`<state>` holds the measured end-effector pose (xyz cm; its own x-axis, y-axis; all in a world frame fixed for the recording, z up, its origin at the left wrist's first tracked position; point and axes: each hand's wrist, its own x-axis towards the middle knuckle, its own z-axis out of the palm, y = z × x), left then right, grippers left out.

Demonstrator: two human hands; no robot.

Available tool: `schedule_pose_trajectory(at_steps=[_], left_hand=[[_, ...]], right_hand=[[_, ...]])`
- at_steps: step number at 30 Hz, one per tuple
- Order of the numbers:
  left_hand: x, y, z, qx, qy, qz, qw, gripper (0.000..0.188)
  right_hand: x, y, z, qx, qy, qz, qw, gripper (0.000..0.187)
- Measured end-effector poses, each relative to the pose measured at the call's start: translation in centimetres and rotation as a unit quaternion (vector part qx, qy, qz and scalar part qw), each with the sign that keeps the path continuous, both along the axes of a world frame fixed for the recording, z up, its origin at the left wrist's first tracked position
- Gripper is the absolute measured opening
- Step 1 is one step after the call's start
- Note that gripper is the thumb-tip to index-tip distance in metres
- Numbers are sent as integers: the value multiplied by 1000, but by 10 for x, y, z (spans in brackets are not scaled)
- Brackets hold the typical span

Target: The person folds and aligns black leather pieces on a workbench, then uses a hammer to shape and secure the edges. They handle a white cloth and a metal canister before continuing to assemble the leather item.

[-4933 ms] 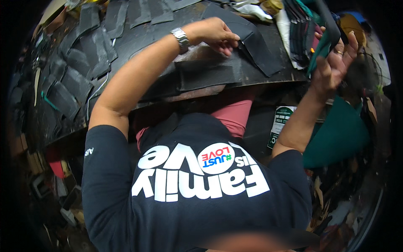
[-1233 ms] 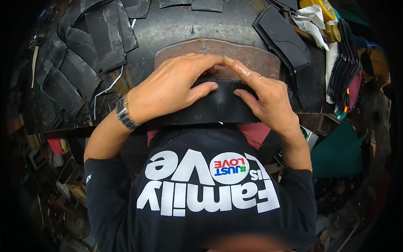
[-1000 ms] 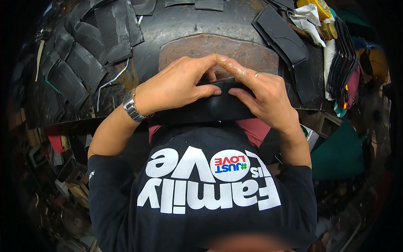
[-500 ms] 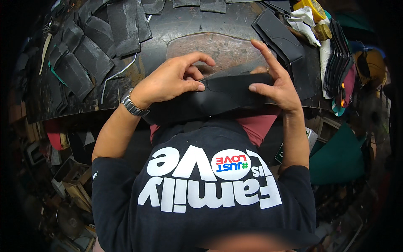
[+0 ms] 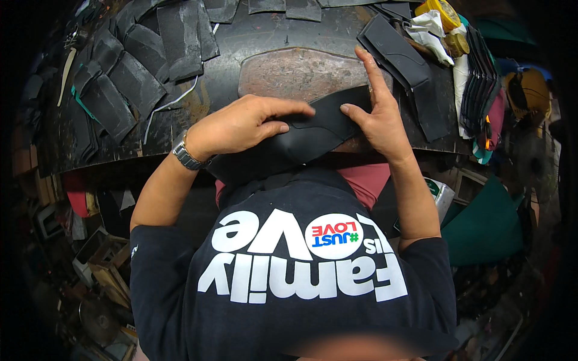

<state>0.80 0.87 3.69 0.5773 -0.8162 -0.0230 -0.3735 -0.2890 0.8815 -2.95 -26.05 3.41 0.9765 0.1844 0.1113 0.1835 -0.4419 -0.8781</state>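
A long black leather-like piece with a curved seam lies across the near table edge, its right end raised over a worn brown slab. My left hand, with a metal-banded watch at the wrist, bends over the piece's left part. Its index finger and thumb lie along the surface; the other fingers are mostly hidden. At the right end, my right hand has its thumb on top of the piece and its index finger stretched up and away. Its remaining fingers are out of sight.
Several dark cut pieces lie overlapped at the left, beside a thin white strip. At the right are a folded black piece, crumpled white paper, a yellow round container and a stack of black pieces.
The right end of the black piece has swung up and flattened, showing more of its face. My right hand has shifted left a little; my left index finger has straightened over the piece.
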Motion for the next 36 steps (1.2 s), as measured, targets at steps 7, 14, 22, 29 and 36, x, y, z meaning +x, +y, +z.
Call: schedule_pose_trajectory(at_steps=[7, 14, 22, 29, 36], left_hand=[[-12, -1, 9, 150, -97, 6, 984, 42], [-11, -4, 11, 154, -120, 16, 981, 39], [-11, -2, 6, 136, -106, 22, 985, 43], [-12, -2, 7, 143, -97, 30, 985, 44], [-13, -3, 8, 126, -102, 43, 986, 44]], right_hand=[[-8, 16, 9, -127, 10, -37, 991, 92], [-22, 26, 12, -199, -94, -124, 968, 88], [-16, 2, -5, 21, -16, -166, 986, 73], [-14, 6, -12, -6, 5, -186, 983, 72], [-10, 12, -6, -78, 7, -192, 978, 77]])
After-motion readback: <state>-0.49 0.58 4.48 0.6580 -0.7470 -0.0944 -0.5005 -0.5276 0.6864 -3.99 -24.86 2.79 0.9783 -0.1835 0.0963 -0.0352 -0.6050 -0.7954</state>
